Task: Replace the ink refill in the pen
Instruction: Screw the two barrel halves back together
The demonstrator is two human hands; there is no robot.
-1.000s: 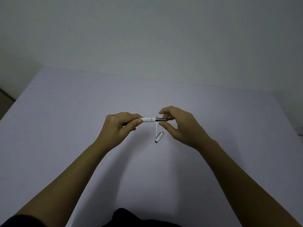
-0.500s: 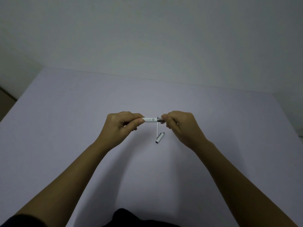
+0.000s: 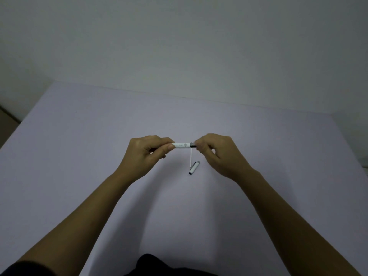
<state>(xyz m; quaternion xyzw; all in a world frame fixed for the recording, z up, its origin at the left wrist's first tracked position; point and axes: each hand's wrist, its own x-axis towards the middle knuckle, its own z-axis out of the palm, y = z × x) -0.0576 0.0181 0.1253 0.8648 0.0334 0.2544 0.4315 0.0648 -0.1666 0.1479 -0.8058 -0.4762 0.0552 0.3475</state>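
A white pen barrel [image 3: 182,145] lies level above the table, held between both hands. My left hand [image 3: 148,154] grips its left end with thumb and fingers. My right hand [image 3: 216,154] is closed around the dark metal tip section [image 3: 192,145] at the barrel's right end. Below them on the table lies a thin white refill [image 3: 191,158], pointing away from me. Beside it rests the white pen cap [image 3: 194,167] with a silver clip, slanted. The pen's left end is hidden inside my left fist.
The pale lilac table [image 3: 79,156] spreads wide around the hands, its far edge meeting a plain grey wall [image 3: 179,46]. A dark piece of my clothing [image 3: 159,265] shows at the bottom edge.
My right hand has closed its fingers over the pen's tip section, having been looser and more spread a second ago. The left hand, refill and cap have stayed put.
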